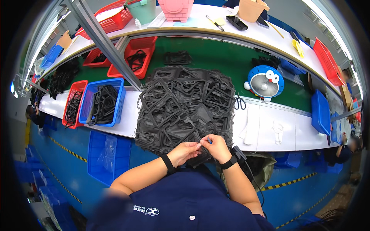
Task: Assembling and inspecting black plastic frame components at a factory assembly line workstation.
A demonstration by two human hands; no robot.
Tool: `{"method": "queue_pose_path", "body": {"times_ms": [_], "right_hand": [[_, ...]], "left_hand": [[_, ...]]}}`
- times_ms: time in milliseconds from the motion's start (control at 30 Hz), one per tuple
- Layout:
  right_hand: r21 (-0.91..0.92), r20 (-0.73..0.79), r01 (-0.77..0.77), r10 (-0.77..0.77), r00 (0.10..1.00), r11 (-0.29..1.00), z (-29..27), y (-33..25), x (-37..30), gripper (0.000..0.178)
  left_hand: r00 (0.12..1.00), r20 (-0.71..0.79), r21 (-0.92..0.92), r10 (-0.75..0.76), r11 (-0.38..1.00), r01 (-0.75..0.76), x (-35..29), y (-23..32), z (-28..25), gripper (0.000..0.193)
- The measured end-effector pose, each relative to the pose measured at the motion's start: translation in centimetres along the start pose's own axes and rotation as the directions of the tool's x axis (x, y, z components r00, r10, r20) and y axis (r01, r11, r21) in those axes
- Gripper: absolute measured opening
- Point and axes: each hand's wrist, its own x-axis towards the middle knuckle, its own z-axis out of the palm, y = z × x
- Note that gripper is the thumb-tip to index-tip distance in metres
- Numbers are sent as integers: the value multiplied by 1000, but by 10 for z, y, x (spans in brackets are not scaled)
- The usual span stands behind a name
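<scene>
Watching remotely, I saw the left hand (185, 153) with fingers pinched on a black piece (204, 156), partly hidden at the near side of the black pile (175, 104). The right hand (217, 148) clamped its fingers on a bluish item (209, 141), too small to identify. The pile reached the white surface's (296, 133) front edge; leftward, a blue basket (119, 104) held black frames (105, 102).

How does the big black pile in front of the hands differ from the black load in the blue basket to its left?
The black pile is much larger than the basket load. The pile sits loose on the bench; the load is contained by the blue basket. The left hand and right hand are at the pile's near edge, not at the load. Both show black, frame-like pieces.
</scene>
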Motion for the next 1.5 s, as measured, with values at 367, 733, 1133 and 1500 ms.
{"method": "queue_pose_path", "body": {"times_ms": [367, 733, 1133, 1500], "right_hand": [[-275, -94, 191, -224, 970, 942, 16, -7, -7, 15], [-382, -388, -46, -115, 915, 923, 23, 56, 21, 15], [-413, -342, -40, -114, 933, 910, 29, 72, 19, 15], [-372, -149, 278, -352, 924, 886, 12, -14, 105, 41]], "left_hand": [[974, -128, 103, 185, 980, -173, 5, -8, 1, 14], [925, 4, 117, 379, 919, -377, -64, 16, -5, 15], [218, -41, -447, 975, 178, -877, -273, 112, -62, 22], [847, -114, -251, 520, 809, -531, -139, 88, -29, 38]]}}
